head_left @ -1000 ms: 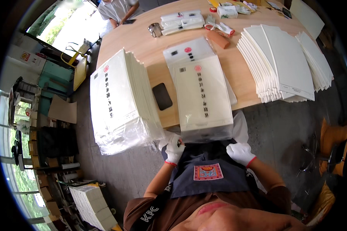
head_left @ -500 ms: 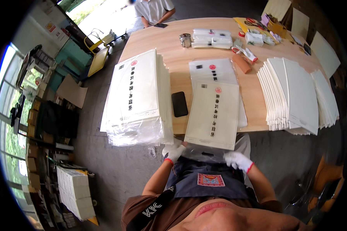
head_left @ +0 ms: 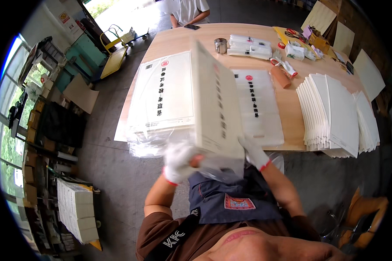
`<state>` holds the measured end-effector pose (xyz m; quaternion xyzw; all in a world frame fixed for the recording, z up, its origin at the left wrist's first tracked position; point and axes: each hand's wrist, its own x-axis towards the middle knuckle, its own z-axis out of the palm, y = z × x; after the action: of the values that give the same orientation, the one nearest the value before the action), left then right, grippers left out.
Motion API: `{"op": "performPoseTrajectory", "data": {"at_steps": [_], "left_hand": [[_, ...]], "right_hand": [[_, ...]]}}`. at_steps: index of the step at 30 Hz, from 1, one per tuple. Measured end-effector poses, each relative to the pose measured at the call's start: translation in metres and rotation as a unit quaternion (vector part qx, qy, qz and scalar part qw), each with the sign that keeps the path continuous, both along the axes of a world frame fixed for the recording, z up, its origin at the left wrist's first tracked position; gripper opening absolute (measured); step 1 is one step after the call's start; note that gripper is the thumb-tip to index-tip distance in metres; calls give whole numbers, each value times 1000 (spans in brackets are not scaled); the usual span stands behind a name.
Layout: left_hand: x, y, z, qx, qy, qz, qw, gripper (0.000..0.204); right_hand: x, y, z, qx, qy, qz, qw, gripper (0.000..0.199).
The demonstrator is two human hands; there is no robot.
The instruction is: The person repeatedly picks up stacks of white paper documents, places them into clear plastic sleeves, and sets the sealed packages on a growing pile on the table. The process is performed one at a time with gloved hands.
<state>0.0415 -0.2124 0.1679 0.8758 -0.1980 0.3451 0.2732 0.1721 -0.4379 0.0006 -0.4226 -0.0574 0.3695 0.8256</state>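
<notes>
A printed white paper pack in a clear plastic bag (head_left: 217,104) is tilted up on edge and blurred by motion. My left hand (head_left: 180,163), in a white glove with a bare thumb tip, grips its lower left edge. At its lower right side, my gloved right hand (head_left: 253,153) is pressed against it, fingers partly hidden behind. Directly left stands a tall stack of bagged paper packs (head_left: 161,93), partly covered by the raised pack. To the right, flat printed plastic bags (head_left: 260,111) lie on the wooden table (head_left: 289,130).
Fanned white paper stacks (head_left: 331,113) stand on the right. Farther back are a brown roll (head_left: 281,77), a metal cup (head_left: 220,45), bundled plastic bags (head_left: 249,47) and a small white box (head_left: 295,52). A person (head_left: 189,12) sits at the far edge near a phone (head_left: 191,27).
The pack has been lifted off the flat bags, turned up on edge and carried left toward the tall stack. Both hands rose with it. The black phone beside the stack is now hidden.
</notes>
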Motion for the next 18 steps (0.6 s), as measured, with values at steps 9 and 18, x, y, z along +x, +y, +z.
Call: {"op": "performPoseTrajectory", "data": {"at_steps": [9,18], "left_hand": [[-50,213,-76,-372,156,353,844,31],[-17,30,-225,-179,538,314,762,30]], "right_hand": [[48,151,111,-417,-400,89,811,66],[-20,60,63,-402,-452,282,745,60]]}}
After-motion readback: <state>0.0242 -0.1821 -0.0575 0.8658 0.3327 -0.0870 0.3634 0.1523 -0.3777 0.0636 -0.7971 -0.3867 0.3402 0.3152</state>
